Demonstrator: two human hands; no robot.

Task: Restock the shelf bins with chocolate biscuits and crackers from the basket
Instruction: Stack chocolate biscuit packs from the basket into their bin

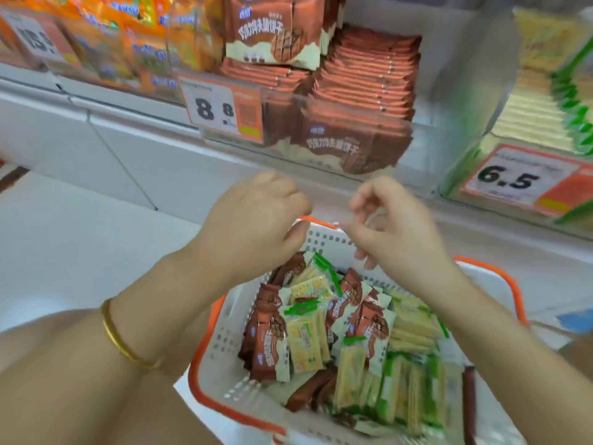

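Our left hand (256, 220) grip fisted, right hand (396, 229) loose, both empty. Chocolate biscuits (269, 343), crackers (306, 343) jumbled: we risk mis-sorting.

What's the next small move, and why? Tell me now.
Probably lower the right hand into the basket and grip a chocolate biscuit pack. It and the left hand hover above, apparently empty, and the chocolate biscuit bin stands directly ahead.
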